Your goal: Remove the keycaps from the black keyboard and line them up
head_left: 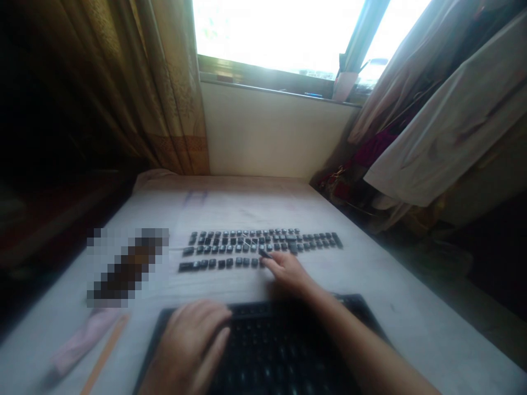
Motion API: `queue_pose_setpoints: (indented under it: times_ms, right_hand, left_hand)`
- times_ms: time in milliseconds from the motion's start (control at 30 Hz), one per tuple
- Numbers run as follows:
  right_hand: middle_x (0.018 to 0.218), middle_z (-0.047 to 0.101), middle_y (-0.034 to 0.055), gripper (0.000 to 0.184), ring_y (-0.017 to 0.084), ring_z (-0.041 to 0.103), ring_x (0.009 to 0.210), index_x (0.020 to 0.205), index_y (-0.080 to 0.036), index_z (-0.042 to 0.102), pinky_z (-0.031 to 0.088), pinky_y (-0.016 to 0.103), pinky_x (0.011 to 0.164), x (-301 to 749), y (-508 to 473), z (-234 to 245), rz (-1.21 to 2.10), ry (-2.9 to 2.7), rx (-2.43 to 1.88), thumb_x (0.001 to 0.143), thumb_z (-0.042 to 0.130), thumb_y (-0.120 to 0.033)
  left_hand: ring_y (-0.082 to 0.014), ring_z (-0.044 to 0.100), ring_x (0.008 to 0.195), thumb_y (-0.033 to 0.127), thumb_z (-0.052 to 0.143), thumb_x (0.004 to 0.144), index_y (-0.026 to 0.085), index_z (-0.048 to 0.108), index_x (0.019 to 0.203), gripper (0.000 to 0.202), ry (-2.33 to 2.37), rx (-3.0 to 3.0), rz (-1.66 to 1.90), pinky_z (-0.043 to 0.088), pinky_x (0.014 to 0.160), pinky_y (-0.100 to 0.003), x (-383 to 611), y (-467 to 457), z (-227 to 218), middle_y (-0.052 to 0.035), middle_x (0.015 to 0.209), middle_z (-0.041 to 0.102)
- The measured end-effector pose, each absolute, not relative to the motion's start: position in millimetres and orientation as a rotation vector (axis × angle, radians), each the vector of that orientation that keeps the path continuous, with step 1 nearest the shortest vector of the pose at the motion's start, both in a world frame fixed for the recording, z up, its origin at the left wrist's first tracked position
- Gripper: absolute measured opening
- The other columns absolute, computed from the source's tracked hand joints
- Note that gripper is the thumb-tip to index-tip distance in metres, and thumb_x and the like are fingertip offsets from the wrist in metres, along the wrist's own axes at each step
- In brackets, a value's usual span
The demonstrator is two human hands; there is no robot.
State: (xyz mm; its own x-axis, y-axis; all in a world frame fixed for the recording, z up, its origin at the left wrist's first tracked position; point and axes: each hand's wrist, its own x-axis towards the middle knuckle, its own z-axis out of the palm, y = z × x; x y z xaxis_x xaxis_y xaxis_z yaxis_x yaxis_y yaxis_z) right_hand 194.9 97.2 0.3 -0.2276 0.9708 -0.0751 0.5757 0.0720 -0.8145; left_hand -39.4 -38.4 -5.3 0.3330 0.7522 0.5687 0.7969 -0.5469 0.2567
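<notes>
A black keyboard base (263, 351) lies in front of me, with its keycaps off over at least part of it. My left hand (191, 340) rests on its left side, fingers stretched out and holding nothing. Beyond the base, loose black keycaps (222, 241) are laid out in rows on the white tabletop. My right hand (286, 269) reaches over the base to the near rows, its fingers pinched on a small dark keycap (265, 254). Blur hides the exact grip. Thin metal wires (249, 241) lie among the keycaps.
On the left of the table (230, 208) are a pixelated dark object (127, 269), a pink cloth-like item (84, 337) and an orange strip (105, 354). A curtain (164, 99) hangs at the left, clothes (448, 120) at the right. A window is behind.
</notes>
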Motion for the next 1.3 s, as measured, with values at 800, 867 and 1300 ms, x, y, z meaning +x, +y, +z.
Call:
queue_pose_setpoints:
  times_ms: [800,867,1300]
  right_hand:
    - [0.078,0.068,0.0022,0.032,0.016,0.062,0.075,0.086,-0.019,0.076,0.05,0.027,0.068,265.2,20.2,10.7,1.454,-0.788,-1.265,0.067,0.081,-0.044]
    - [0.08,0.069,0.0039,0.03,0.017,0.063,0.077,0.079,-0.019,0.075,0.051,0.028,0.07,266.9,19.8,10.4,1.432,-0.809,-1.273,0.072,0.074,-0.048]
    - [0.054,0.057,-0.0057,0.027,0.01,0.053,0.048,0.087,-0.019,0.062,0.044,0.023,0.05,251.3,-4.9,29.6,1.282,-1.265,-1.334,0.075,0.068,-0.043]
  left_hand:
    - [-0.0356,0.049,0.133,0.064,0.061,0.08,0.027,0.042,0.146,0.078,-1.613,-2.699,-0.453,0.03,0.112,-0.06,-51.1,-47.4,-17.5,-0.0111,0.148,0.051]
    - [-0.0393,0.04,0.139,0.068,0.068,0.07,0.029,0.032,0.151,0.097,-1.604,-2.756,-0.343,0.026,0.112,-0.063,-53.2,-51.2,-17.2,-0.0131,0.155,0.039]
    - [-0.042,0.021,0.147,0.057,0.077,0.061,0.028,0.024,0.154,0.111,-1.746,-2.863,-0.078,0.012,0.115,-0.067,-46.7,-53.5,-5.2,-0.0163,0.162,0.017]
